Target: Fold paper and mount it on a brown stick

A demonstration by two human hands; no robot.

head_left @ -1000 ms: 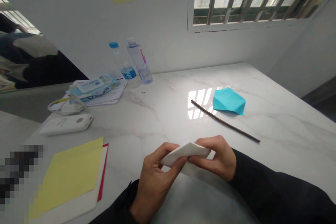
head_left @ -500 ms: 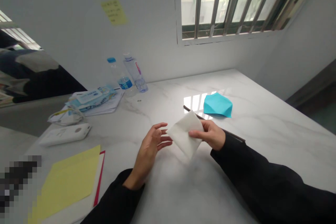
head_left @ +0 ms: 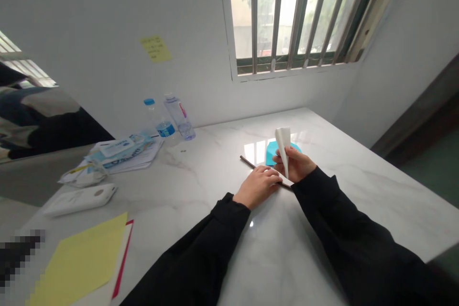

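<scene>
White marble table (head_left: 201,186) under a barred window. Right hand (head_left: 297,165): raised, fingers pinching folded white paper (head_left: 283,148) upright. Left hand (head_left: 257,185): palm down, fingers curled onto thin dark stick (head_left: 248,162), grip unclear.

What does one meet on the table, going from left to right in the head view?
Yellow paper → white device → two bottles → left hand on the thin stick → right hand holding white folded paper.

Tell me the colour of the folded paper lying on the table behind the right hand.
The folded paper is turquoise blue; the head view shows it, partly hidden by the right hand.
</scene>
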